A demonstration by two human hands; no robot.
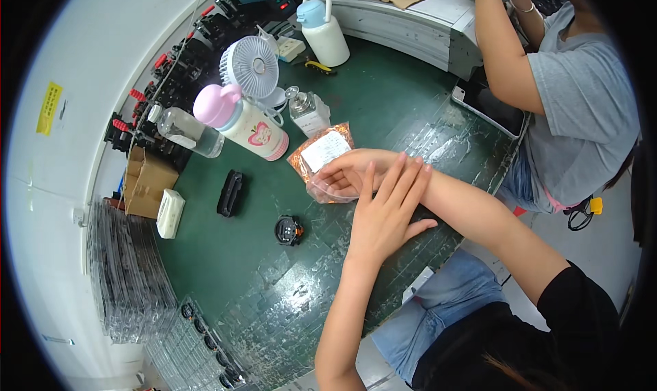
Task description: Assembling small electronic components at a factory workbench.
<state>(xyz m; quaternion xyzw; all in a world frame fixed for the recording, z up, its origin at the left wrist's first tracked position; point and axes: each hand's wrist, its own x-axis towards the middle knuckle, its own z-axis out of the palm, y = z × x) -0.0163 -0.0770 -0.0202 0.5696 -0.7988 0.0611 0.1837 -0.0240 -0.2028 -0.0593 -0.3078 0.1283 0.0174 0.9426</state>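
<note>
My right hand (352, 170) reaches across the table to a clear plastic bag (297, 164) of small orange parts with a white label. Its fingers curl at the bag's near end, where clear film shows around them. What they hold, if anything, I cannot make out. My left hand (384, 220) lies over my right wrist, fingers stretched out and thumb apart. Nearer and to the left of the bag, a round black part (289, 230) with a touch of orange rests on the green table (226, 275). A black, narrow, hollow piece (231, 194) lies beyond it.
Behind the bag stand a glass bottle (309, 112), a pink-topped flask (241, 123), a clear bottle (186, 131), a fan (251, 66) and a white jug (323, 30). Stacked clear trays (126, 275) line the left. Another person (582, 83) sits at the right, beside a phone (489, 107).
</note>
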